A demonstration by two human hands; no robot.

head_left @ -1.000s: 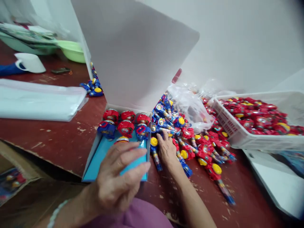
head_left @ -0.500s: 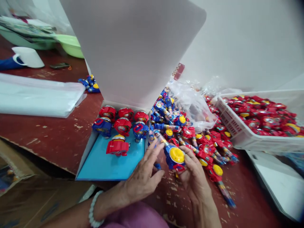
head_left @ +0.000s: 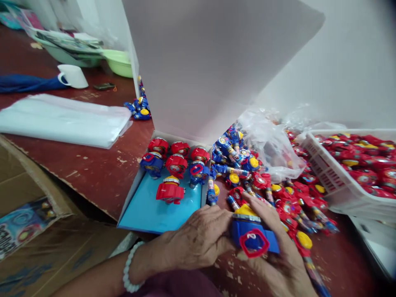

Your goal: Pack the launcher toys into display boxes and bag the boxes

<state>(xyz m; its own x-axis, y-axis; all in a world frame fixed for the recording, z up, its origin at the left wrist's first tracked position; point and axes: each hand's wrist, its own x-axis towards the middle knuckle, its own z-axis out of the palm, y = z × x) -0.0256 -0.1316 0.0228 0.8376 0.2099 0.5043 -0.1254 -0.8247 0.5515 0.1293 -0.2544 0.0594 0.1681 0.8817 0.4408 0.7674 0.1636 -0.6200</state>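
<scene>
A blue toy with a yellow top and a red ring [head_left: 254, 237] sits in my right hand [head_left: 278, 247], whose fingers wrap round its far side and underside. My left hand [head_left: 201, 239], with a pale bead bracelet on the wrist, has its fingers bent together against the toy's left side; what its fingertips grip is hidden. To the left is an open box with a blue base [head_left: 163, 210]. Several red toys [head_left: 170, 191] and two blue ones [head_left: 152, 164] stand upright in its back part. The box's grey-white lid [head_left: 210, 62] rises behind.
Loose red and blue toys [head_left: 287, 206] pile up right of the box beside a clear plastic bag [head_left: 269, 144]. A white basket [head_left: 324, 173] full of red toys stands far right. Plastic sheets [head_left: 68, 119], a white mug [head_left: 76, 77] and a cardboard box [head_left: 62, 243] are left.
The toy has turned so its red ring faces me, and its stick no longer shows. My left hand has closed in against it. The view has swung left.
</scene>
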